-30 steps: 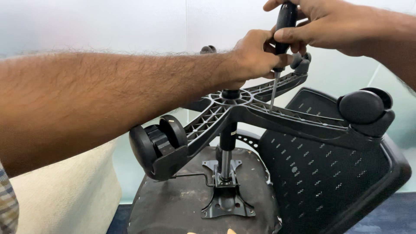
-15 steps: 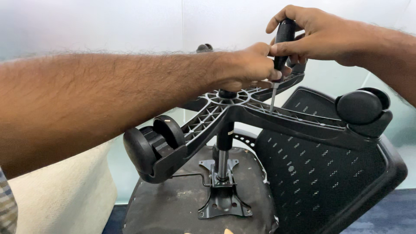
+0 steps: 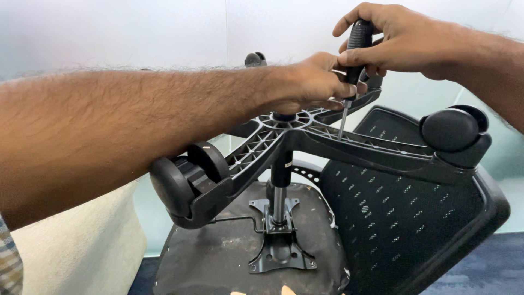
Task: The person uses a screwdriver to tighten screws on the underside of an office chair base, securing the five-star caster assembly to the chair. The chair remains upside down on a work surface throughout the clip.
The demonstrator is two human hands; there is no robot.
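An office chair lies upside down, its black star base (image 3: 305, 136) with ribbed arms raised toward me. My right hand (image 3: 398, 38) is shut on the black handle of a screwdriver (image 3: 353, 52); its metal shaft points down onto a base arm right of the hub. My left hand (image 3: 314, 82) reaches across over the hub, fingers pinched around the shaft just below the handle. A black caster (image 3: 183, 186) sits at the near left arm end, another caster (image 3: 453, 134) at the right.
The gas cylinder (image 3: 279, 191) runs down to a metal mounting plate (image 3: 278, 248) on the dusty seat underside (image 3: 218, 257). The black mesh backrest (image 3: 404, 218) lies at the right. A cream cushion-like surface (image 3: 82, 257) is at lower left, a pale wall behind.
Both hands and the screwdriver have stayed on the base arm; my right hand has shifted its grip slightly on the handle. The view has drifted a little.
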